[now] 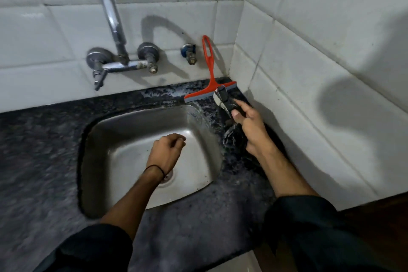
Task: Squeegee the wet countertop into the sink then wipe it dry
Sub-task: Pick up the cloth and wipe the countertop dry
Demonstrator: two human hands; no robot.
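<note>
Fingers [239, 104] of the right hand [251, 126] are closed round a dark cloth [225, 100] with pale patches, thumb on top, and the rest of that cloth hangs in a dark bunch below the palm, over the wet strip of tabletop [231, 161] between the sink and the right wall. Just beyond the fingertips, the free end of the cloth touches or overlaps the blade of the red squeegee [210, 77]; which of the two cannot be told. The squeegee stands on its blade in the back corner of the tabletop, its looped handle leaning up against the white wall tiles [309, 40]. Foamy water lies on the dark speckled stone just left of the blade, at the sink's far rim. To the left of the cloth-holding fingers, the left hand [167, 152] hovers over the steel sink [123, 139] with its fingers curled loosely inward, holding nothing; a thin black band circles its wrist, and the drain shows just beneath that wrist. Behind the sink, well beyond both hands, a chrome tap [117, 51] is fixed to the wall, with a small blue valve [188, 52] between it and the squeegee handle.
</note>
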